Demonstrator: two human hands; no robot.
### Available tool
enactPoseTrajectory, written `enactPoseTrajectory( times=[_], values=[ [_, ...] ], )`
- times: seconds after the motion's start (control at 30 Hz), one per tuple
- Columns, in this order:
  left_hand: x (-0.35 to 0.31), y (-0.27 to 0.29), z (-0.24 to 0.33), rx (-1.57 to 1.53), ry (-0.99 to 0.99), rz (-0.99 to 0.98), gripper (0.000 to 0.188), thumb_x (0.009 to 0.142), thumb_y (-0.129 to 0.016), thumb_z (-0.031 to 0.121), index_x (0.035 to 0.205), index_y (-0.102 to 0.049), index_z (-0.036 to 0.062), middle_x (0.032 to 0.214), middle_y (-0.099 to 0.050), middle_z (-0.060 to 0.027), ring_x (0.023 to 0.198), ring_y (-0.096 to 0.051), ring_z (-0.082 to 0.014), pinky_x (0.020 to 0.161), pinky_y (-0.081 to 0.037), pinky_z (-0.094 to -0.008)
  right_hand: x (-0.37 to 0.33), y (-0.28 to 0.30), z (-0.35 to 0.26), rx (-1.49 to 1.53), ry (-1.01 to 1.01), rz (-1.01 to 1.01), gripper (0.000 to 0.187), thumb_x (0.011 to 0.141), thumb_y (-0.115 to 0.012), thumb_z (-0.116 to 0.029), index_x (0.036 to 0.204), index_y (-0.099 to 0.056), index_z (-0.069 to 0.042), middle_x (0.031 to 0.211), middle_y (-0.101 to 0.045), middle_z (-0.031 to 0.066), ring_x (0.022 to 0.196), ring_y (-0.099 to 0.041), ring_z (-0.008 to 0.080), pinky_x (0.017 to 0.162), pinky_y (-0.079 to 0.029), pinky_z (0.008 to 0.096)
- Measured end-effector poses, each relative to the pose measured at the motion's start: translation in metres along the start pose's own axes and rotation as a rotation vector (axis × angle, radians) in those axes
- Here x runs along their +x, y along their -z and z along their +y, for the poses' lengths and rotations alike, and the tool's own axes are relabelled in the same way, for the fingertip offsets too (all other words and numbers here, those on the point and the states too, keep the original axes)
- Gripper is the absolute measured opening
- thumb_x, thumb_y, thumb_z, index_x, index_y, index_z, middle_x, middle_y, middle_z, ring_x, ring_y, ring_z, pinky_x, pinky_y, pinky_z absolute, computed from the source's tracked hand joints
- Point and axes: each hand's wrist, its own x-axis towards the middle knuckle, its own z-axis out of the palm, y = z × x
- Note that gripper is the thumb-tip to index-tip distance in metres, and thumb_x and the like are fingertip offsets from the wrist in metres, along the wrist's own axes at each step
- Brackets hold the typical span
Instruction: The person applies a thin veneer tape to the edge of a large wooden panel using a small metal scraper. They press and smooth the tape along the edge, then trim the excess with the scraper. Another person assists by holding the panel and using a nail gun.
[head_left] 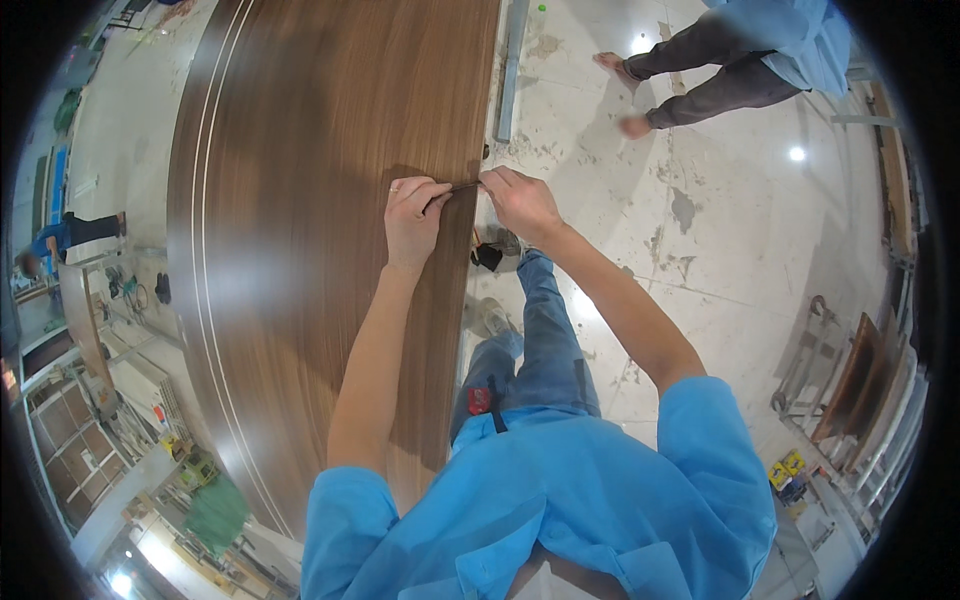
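Note:
A large brown wood-grain panel (300,200) with two pale lines along its left side lies before me. Over its right edge both hands pinch a thin dark strip (464,186) stretched between them; what kind of strip it is, I cannot make out. My left hand (412,212) is closed on the strip's left end, above the panel. Just past the edge, my right hand (522,206) grips the other end with bent fingers. The fingertips of each hand partly hide the strip's ends.
Another person (745,50) stands on the worn pale floor (690,240) at the upper right. A long grey metal bar (512,75) runs beside the panel's far right edge. Boards lean at the right (855,375). A second person (75,232) is at the far left, near stacked frames.

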Motion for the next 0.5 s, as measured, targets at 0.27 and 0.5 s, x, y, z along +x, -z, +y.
enactPoseTrajectory(
  times=[0.27,0.5],
  values=[
    [-0.097,0.034,0.016,0.034,0.018,-0.035,0.017,0.079,-0.078,-0.001,0.095,-0.078,0.0061,0.095,-0.070,-0.0079,0.097,-0.063,-0.0289,0.087,-0.051,-0.0393,-0.084,-0.008,-0.072,0.008,0.042,0.007,0.017,0.092,-0.065,-0.007,0.108,-0.064,-0.008,0.089,-0.065,0.0081,0.071,-0.068,0.0292,0.059,-0.056,0.0383],
    [-0.187,0.070,0.037,0.072,0.042,-0.076,0.016,0.078,-0.078,0.000,0.092,-0.077,0.0070,0.094,-0.069,-0.0073,0.098,-0.064,-0.0301,0.087,-0.052,-0.0410,-0.159,-0.020,-0.135,0.081,0.055,-0.081,0.021,0.086,-0.064,-0.011,0.106,-0.060,-0.006,0.089,-0.062,0.0102,0.078,-0.068,0.0294,0.062,-0.057,0.0402]
  ],
)
